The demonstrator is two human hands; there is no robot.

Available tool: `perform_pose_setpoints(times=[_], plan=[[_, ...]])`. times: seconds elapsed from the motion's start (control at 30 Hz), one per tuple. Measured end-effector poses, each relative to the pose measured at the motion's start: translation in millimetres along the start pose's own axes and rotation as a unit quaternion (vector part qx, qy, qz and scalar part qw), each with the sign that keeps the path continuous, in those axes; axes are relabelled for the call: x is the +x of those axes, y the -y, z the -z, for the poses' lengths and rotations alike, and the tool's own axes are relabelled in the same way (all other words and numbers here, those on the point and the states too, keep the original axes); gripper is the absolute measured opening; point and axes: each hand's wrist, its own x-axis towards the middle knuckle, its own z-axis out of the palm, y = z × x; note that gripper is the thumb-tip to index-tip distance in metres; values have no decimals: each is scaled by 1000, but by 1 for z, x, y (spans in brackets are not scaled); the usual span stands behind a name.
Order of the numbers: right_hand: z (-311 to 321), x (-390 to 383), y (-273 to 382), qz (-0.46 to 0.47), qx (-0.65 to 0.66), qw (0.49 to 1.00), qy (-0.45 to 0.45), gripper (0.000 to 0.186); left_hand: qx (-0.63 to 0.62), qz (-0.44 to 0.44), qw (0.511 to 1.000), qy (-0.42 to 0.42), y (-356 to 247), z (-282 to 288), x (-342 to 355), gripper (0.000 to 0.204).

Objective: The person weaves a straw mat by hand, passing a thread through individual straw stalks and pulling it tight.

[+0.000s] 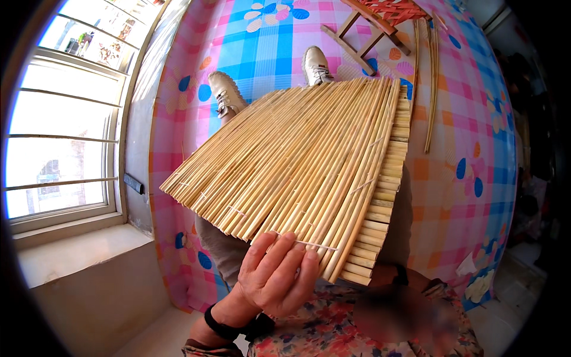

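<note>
A mat of pale yellow reed stalks (pixel 285 160) lies across my lap, its stalks side by side and stitched with white thread in several places. Along its right side, the short ends of crosswise stalks (pixel 375 226) stick out from beneath the top layer. My left hand (pixel 278 271) is closed at the mat's near edge, fingers bent on the stalks beside a white thread (pixel 318 245). From the lower right, my right wrist with a dark band (pixel 399 275) reaches behind the near right corner. The mat hides that hand and its fingers.
A wooden folding stool with a red woven seat (pixel 380 24) stands at the far right. Long thin stalks (pixel 432 89) lie beside it on the checked floor sheet (pixel 458 208). My beige shoes (pixel 226 92) show beyond the mat. A barred window (pixel 65 137) is on the left.
</note>
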Motion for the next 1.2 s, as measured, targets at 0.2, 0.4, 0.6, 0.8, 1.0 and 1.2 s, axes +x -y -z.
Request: perform_pose_setpoints(times=[0.2, 0.4, 0.6, 0.8, 1.0, 1.2], plan=[[2, 5, 0, 7, 5, 1000, 2, 27, -18, -3, 1000, 0, 1, 0, 5, 13], [3, 8, -1, 7, 12, 1000, 7, 28, -2, 10, 1000, -29, 1, -5, 4, 14], [4, 6, -3, 0, 29, 1000, 12, 28, 3, 12, 999, -40, 2, -3, 7, 10], [5, 8, -7, -6, 51, 999, 16, 29, 22, 9, 999, -25, 4, -2, 7, 10], [8, 10, 3, -11, 105, 994, 24, 29, 29, 9, 999, -29, 8, -2, 7, 9], [11, 6, 7, -40, 231, 972, 28, 29, 16, 8, 1000, -17, 8, -2, 9, 12]])
